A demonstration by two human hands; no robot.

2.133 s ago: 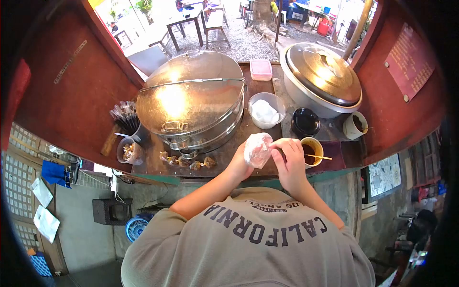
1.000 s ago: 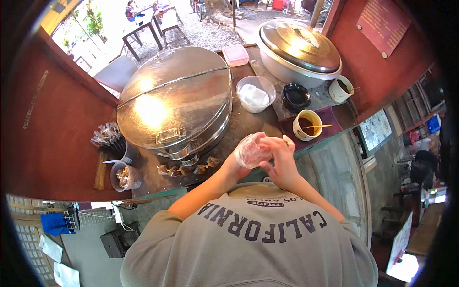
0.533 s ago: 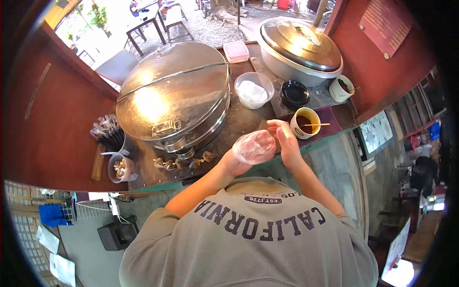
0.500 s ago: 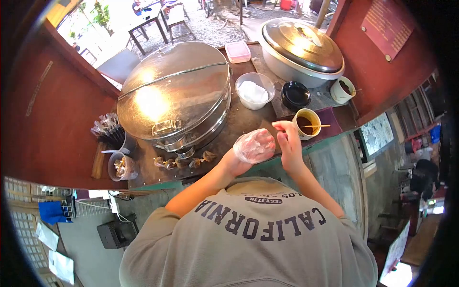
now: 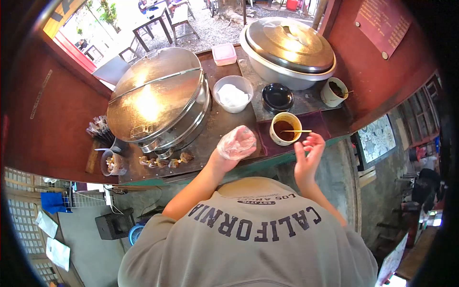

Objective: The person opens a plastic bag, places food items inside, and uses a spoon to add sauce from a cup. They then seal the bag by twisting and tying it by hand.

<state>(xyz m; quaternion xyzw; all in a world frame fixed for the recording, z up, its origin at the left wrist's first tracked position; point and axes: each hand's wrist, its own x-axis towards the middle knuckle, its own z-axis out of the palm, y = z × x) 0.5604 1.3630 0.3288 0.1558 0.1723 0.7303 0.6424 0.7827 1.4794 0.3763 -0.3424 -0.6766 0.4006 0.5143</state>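
Apparently, covering is the step in hand: the bare right hand [image 5: 309, 159] spreads empty fingers, the left hand [image 5: 234, 149], its grip impossible to tell, sits inside a clear plastic bag [image 5: 244, 138], and moving on calls for clearing the thin stick [image 5: 303, 131] in the sauce cup [image 5: 282, 141].

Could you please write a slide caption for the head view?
Left hand covered in clear plastic, bare right hand near a cup of brown liquid, at a counter.

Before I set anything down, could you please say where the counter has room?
Bare counter lies between steamer, tub and left hand; bare cloth, right of sauce cup. Around the black bowls, by the pot, it's crowded.
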